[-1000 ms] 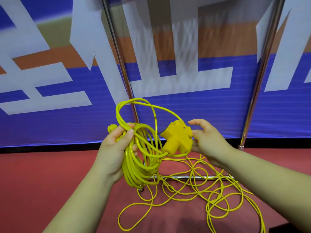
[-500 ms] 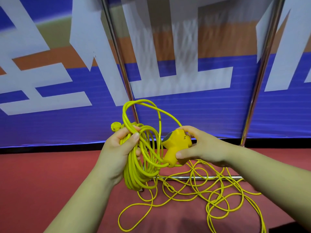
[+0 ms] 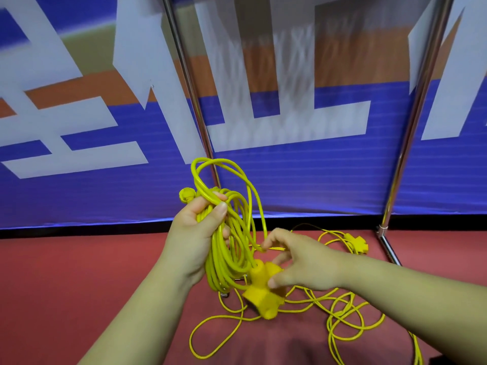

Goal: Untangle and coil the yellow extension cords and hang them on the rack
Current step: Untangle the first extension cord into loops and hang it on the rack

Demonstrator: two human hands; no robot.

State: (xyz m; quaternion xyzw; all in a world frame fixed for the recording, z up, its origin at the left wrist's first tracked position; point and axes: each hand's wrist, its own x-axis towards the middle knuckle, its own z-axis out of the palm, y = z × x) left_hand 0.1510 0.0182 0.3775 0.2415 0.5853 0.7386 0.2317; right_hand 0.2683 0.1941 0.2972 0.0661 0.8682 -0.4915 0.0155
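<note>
While the left hand (image 3: 192, 233) curls its fingers round the yellow coil (image 3: 226, 264) at centre, the right hand (image 3: 303, 267), thumb and fingers pinching the socket block (image 3: 259, 296) just below it, should feed it through snugly without loosening loops.

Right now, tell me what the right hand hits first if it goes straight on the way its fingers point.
Most likely the coiled cord gripped by the left hand. The right hand points left, thumb on the socket block, and the coil's hanging loops lie beyond its fingertips, though depth is unclear.
</note>
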